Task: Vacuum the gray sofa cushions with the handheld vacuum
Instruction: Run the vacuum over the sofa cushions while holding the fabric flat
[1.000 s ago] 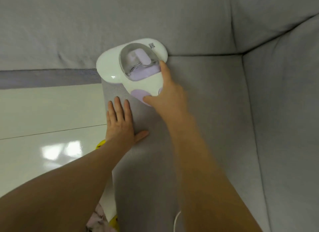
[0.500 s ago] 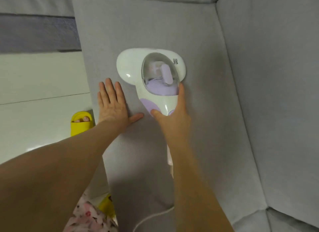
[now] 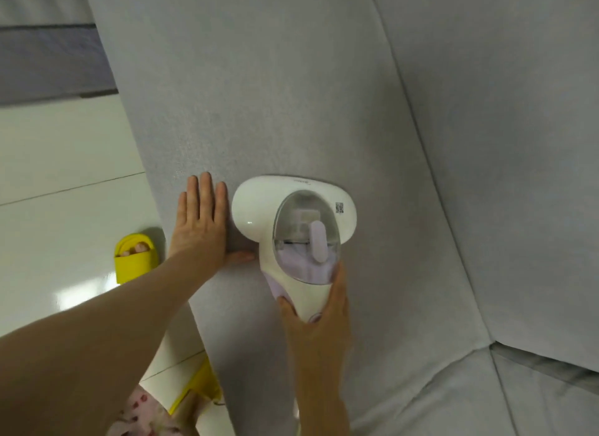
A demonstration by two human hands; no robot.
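1. Two hands share this pass: the right hand [image 3: 319, 319], at 6 o'clock, has its grip wrapped round the handle of the white and lilac handheld vacuum [image 3: 296, 237].
2. Keep the head flat on the gray fabric sofa cushion [image 3: 259, 111].
3. At 9 o'clock of the vacuum, the left hand [image 3: 201, 223] lies spread, pinning the fabric taut.
4. Overlap strokes toward 12 o'clock.

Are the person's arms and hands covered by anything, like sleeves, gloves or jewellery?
No. Both forearms are bare as far as the picture shows, with no sleeves. The left hand and right hand wear no gloves, and no rings, watch or bracelets show.
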